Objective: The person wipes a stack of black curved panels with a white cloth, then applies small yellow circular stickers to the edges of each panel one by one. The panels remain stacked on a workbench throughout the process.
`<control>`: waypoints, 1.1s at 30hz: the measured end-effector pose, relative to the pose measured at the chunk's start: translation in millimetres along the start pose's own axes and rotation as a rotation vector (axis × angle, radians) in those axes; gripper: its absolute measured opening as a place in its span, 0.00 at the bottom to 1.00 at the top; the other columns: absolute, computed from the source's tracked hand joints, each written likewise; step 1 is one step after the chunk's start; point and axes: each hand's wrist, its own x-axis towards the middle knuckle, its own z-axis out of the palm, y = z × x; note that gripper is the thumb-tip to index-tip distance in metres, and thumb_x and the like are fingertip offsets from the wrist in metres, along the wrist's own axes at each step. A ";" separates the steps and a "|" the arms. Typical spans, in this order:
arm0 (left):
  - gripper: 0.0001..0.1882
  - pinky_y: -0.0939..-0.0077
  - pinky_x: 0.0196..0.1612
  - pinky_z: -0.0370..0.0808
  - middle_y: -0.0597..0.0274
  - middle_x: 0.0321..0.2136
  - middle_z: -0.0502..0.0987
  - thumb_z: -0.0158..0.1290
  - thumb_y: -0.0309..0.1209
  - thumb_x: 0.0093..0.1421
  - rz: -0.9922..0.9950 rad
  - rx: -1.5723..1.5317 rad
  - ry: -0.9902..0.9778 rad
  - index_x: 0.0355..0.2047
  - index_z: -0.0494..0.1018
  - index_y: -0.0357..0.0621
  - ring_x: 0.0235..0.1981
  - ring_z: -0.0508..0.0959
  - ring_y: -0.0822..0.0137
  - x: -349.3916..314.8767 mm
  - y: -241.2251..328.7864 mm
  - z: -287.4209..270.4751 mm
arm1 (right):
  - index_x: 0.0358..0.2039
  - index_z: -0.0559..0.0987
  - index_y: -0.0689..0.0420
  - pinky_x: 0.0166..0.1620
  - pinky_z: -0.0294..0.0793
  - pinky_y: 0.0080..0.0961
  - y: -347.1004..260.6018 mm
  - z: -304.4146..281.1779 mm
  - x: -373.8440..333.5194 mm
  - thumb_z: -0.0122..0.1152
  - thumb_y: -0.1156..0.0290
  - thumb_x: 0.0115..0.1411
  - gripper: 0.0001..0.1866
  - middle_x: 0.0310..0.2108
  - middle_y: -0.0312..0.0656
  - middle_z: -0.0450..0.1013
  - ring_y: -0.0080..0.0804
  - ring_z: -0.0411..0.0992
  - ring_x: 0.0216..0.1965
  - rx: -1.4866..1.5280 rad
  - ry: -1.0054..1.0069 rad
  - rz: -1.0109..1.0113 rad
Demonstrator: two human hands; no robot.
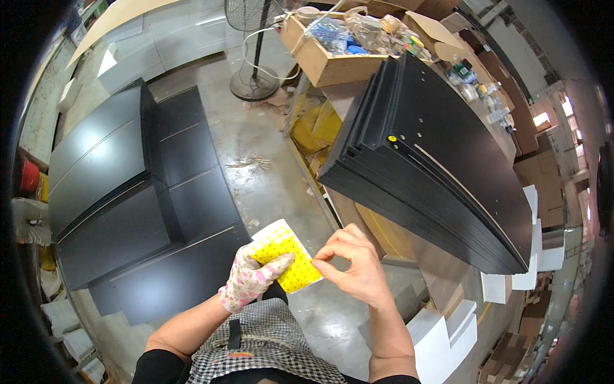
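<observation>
Just above the checked apron [268, 342], the gloved left hand [249, 278] holds a yellow sticker sheet [300, 273], its thumb lying across the face and the fingers curled underneath. At the sheet's right edge, the bare right hand [361, 272] has thumb and forefinger brought together in a pinch; whether they have hold of the edge or of 1 sticker, I cannot tell.

Ahead and to the right is a stack of black panels [454, 134], with 1 yellow dot [392, 138] on the top panel. Beyond the stack, a shallow wooden box [358, 69] is heaped with crumpled clear plastic [329, 32], blue pieces [356, 49] and small containers too jumbled to count. To the right of that box, loose bottles [499, 115] are grouped along the far side of the stack. At the far left is a red container [29, 176]; its contents are hidden. More black panels [96, 173] lie in piles on the left.
</observation>
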 end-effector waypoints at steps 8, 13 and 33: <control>0.12 0.80 0.37 0.73 0.65 0.34 0.79 0.56 0.26 0.56 -0.010 -0.034 0.076 0.41 0.74 0.37 0.33 0.77 0.76 5.0 -19.1 -2.3 | 0.22 0.77 0.54 0.35 0.64 0.25 17.0 -5.7 12.7 0.65 0.80 0.40 0.08 0.24 0.36 0.68 0.31 0.65 0.31 -0.025 0.651 -0.175; 0.11 0.80 0.37 0.73 0.66 0.33 0.79 0.57 0.26 0.56 -0.104 -0.035 0.068 0.40 0.74 0.37 0.32 0.77 0.77 -1.8 -40.9 -7.7 | 0.25 0.79 0.53 0.44 0.58 0.31 38.7 -26.4 53.0 0.68 0.77 0.44 0.08 0.27 0.34 0.64 0.32 0.60 0.36 -0.479 1.043 -0.314; 0.10 0.76 0.40 0.75 0.65 0.33 0.78 0.55 0.25 0.56 -0.119 -0.056 0.055 0.39 0.73 0.39 0.34 0.78 0.72 -10.5 -43.2 -19.6 | 0.22 0.79 0.53 0.43 0.56 0.26 37.7 -13.8 85.4 0.69 0.71 0.47 0.06 0.28 0.31 0.62 0.29 0.57 0.38 -0.615 1.248 -0.185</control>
